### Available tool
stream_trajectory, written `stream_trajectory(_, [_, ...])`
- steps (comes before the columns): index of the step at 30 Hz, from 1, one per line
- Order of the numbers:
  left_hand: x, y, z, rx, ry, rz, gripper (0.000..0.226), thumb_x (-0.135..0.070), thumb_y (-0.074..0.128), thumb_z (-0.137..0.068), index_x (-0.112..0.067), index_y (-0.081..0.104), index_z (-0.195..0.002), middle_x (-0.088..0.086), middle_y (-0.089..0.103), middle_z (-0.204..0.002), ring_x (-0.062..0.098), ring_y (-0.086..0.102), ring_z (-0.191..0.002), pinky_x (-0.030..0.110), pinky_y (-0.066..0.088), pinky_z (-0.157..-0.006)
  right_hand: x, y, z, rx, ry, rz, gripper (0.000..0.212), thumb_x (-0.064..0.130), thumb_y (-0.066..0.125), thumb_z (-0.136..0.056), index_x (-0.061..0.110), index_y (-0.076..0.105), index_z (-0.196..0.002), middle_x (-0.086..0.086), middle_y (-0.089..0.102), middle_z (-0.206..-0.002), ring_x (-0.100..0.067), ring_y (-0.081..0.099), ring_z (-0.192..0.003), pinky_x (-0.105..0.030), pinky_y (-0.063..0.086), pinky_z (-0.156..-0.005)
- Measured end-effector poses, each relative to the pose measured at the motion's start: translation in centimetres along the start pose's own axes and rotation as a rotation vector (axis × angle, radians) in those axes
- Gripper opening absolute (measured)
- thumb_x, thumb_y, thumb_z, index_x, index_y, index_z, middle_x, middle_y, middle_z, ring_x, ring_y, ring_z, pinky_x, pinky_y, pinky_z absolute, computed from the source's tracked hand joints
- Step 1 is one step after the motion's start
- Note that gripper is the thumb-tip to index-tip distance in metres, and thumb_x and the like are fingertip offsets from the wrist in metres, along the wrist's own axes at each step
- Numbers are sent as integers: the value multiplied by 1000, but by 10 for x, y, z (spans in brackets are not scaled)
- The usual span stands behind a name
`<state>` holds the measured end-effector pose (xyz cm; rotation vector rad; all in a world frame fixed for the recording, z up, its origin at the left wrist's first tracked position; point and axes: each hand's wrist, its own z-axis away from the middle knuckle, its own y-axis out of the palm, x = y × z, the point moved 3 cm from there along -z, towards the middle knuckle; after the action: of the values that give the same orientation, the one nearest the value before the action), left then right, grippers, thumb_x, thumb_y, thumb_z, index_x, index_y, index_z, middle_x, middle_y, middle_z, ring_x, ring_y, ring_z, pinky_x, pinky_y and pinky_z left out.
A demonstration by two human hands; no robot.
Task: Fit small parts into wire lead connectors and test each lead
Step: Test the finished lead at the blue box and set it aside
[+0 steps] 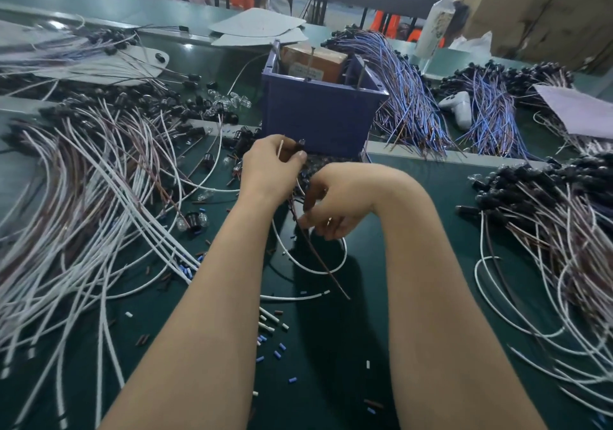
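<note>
Near the middle of a green counter (414, 230), a person's two bare arms reach forward from the near edge. The left hand (270, 165) is curled, its thumb and fingertips pinching the small black connector (301, 145) of one lead just in front of a blue bin (318, 117). The right hand (341, 204) sits just beside and below it, fingers curled down, gripping that lead's wires. From this hand a white wire (318, 269) loops over the counter and a brown wire (326, 268) trails toward the near edge.

A large heap of white and brown leads (83, 180) covers the counter's left side, and a similar heap (557, 217) lies along the right edge, black connectors bunched at the far end. Blue-wired leads (408, 97) drape behind and to the right of the bin. Small clear bulbs (232, 100) lie scattered left of the bin. Short snipped bits of insulation (265, 340), white, blue and brown, litter the counter between the arms.
</note>
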<state>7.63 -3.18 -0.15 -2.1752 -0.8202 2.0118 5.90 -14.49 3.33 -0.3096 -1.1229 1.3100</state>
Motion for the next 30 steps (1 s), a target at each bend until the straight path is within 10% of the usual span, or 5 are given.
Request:
stream_trajectory(6, [-1, -5, -2, 31, -37, -94, 24, -23, 58, -92, -9, 68, -108, 9, 69, -107, 25, 60, -104, 27, 42, -86, 24, 20, -13, -78, 77, 205, 19, 3, 61, -88, 5, 53, -71, -10, 63, -70, -27, 66, -68, -41, 58, -78])
stream_trajectory(20, [-24, -44, 1, 357, -175, -425, 27, -17, 47, -90, -10, 50, -64, 4, 50, -48, 19, 48, -42, 21, 39, -43, 33, 19, -19, -360, 20, 357, 16, 9, 55, -86, 10, 43, -76, -3, 40, -71, -26, 44, -66, -30, 37, -62])
stream_trajectory(26, [-28, -52, 5, 329, -138, -311, 18, 1, 58, -83, -4, 69, -69, 20, 71, -86, 33, 68, -92, 43, 56, -86, 35, 25, -23, -336, 34, 270, 13, 6, 52, -84, 11, 40, -84, -3, 41, -64, -28, 48, -71, -30, 40, -63])
stream_trajectory(30, [-26, -53, 0, 213, -163, -146, 32, 5, 46, -93, -8, 59, -67, 17, 65, -79, 21, 66, -68, 35, 60, -73, 23, 18, -17, -149, -63, 93, 15, 4, 53, -86, 16, 59, -94, -3, 60, -74, -24, 64, -68, -29, 56, -63])
